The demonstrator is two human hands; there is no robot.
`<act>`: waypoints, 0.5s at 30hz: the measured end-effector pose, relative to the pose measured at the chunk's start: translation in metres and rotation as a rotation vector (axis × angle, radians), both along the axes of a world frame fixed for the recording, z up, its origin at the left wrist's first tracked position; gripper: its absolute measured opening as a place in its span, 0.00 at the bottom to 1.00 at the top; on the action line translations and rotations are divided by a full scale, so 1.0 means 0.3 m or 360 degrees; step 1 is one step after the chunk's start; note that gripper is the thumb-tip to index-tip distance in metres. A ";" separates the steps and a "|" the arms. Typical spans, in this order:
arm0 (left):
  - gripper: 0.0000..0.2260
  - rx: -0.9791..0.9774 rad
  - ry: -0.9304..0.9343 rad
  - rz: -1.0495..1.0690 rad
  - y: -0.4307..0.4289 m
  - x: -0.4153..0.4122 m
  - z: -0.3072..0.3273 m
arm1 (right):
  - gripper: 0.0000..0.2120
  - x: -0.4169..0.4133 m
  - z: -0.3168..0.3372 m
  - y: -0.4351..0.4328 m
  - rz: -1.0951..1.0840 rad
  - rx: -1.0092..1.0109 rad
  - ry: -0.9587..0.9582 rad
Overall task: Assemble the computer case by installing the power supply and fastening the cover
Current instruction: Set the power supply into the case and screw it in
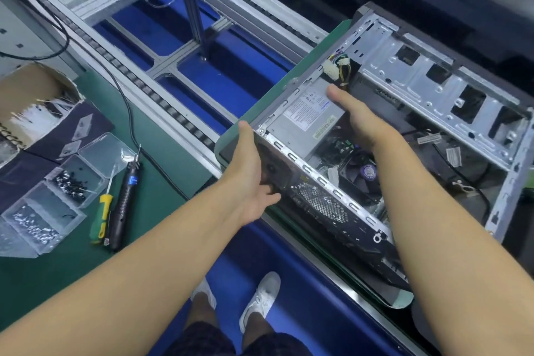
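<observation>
Seats grey metal power supply box [303,121] in open silver steel computer case [433,72], mid-frame — grasped by right hand [358,121], rear gripped by left hand [248,182]; needs screw-hole alignment next.

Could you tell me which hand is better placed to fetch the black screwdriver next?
Left, probably. The black screwdriver lies on the green mat, nearer the left hand, which grips the case corner; the right hand holds the power supply inside it.
</observation>
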State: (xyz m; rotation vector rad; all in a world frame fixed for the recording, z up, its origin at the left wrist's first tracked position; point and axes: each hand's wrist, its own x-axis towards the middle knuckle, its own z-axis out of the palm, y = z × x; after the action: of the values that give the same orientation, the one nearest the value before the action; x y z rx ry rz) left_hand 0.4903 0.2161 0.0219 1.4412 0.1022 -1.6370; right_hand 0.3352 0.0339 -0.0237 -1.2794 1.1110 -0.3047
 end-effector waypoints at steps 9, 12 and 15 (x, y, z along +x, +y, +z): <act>0.27 -0.0034 -0.0331 0.0000 -0.074 -0.097 -0.016 | 0.27 -0.008 0.006 -0.009 0.0035 0.0058 -0.0075; 0.15 -0.0042 -0.0385 0.0043 -0.077 -0.101 -0.025 | 0.26 -0.024 0.004 -0.025 0.0051 0.0113 -0.0063; 0.27 -0.0048 -0.0301 0.0073 -0.082 -0.093 -0.028 | 0.25 -0.009 0.038 -0.047 -0.0006 0.0052 -0.0041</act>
State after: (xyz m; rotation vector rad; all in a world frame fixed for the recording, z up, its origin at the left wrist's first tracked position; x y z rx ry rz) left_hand 0.4623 0.1916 0.0135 1.5511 0.0028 -1.4522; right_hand 0.3326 0.0198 -0.0124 -1.2413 1.0926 -0.3038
